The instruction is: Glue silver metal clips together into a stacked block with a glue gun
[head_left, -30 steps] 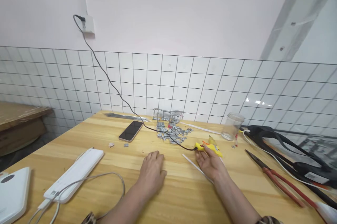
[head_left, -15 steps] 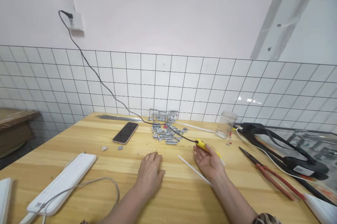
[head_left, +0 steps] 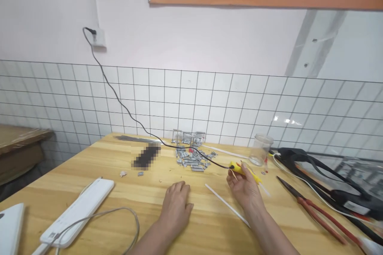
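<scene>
On the desk (head_left: 98,163), a pile of pieces (head_left: 193,163) is lying left of the glue gun (head_left: 253,175), with a cup (head_left: 261,150) standing behind the gun and pliers (head_left: 301,199) lying farther right.

In the head view I see the right hand (head_left: 247,192) gripping a yellow corded tool (head_left: 253,176), the left hand (head_left: 176,208) palm-down on the table (head_left: 143,195).

We see bright, even light, its source out of our view. Beyond and right of the bare right hand (head_left: 245,186), small white glints sit on the glossy white square wall tiles (head_left: 188,99); toward our edges their lines slant. Shadows near both hands look soft. Beyond the bare left hand (head_left: 176,207), coarse dark pixelation (head_left: 146,156) hides detail.
</scene>
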Demonstrator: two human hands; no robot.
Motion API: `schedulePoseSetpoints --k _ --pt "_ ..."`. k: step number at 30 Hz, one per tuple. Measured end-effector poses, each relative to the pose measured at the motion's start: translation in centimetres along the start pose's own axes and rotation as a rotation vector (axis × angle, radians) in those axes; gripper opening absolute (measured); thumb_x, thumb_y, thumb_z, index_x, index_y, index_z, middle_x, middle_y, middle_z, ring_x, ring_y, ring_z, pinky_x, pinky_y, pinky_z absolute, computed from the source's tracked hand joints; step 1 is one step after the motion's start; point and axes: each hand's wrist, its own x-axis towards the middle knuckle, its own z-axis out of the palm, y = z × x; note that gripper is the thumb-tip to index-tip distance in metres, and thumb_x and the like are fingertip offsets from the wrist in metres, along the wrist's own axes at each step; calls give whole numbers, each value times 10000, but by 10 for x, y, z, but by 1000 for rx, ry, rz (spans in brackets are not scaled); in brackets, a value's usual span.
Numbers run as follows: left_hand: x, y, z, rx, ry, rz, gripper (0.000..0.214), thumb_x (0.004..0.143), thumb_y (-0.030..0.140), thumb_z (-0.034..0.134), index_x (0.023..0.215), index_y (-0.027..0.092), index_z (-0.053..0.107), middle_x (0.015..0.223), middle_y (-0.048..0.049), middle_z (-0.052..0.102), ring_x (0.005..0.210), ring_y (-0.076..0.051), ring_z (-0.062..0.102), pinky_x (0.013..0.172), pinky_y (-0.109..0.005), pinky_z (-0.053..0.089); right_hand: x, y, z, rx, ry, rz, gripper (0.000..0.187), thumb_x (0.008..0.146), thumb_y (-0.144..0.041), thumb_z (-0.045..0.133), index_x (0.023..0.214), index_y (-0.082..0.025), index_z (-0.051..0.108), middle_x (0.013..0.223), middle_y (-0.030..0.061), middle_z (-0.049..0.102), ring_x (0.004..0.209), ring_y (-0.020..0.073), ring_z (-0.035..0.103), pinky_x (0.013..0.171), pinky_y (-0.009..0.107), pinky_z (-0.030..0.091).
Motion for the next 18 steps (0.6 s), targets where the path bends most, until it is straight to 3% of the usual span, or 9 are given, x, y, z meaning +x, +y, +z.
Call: schedulePoseSetpoints --k 7,10,18 --pt "-3 3 2 -26 16 24 297 772 236 530 1061 215 599 1191 -67 584 1120 -246 491 991 -351 344 18 5 -15 -100 37 101 81 820 -112 592 812 -190 610 655 -17 686 538 118 657 488 204 519" --pt "-2 3 2 -27 2 34 246 781 240 525 1013 213 603 1140 -69 597 1090 -248 501 969 -351 355 28 6 -21 -135 53 105 53 888 -165 586 926 -151 621 792 -9 674 612 105 643 550 230 536" --pt "-3 6 -3 -10 -35 49 227 795 238 519 1005 208 597 1140 -73 597 1097 -248 496 957 -350 349 56 1 -29 -111 114 106 276 920 -294 570 1160 -157 566 1115 65 613 890 177 633 738 356 553"
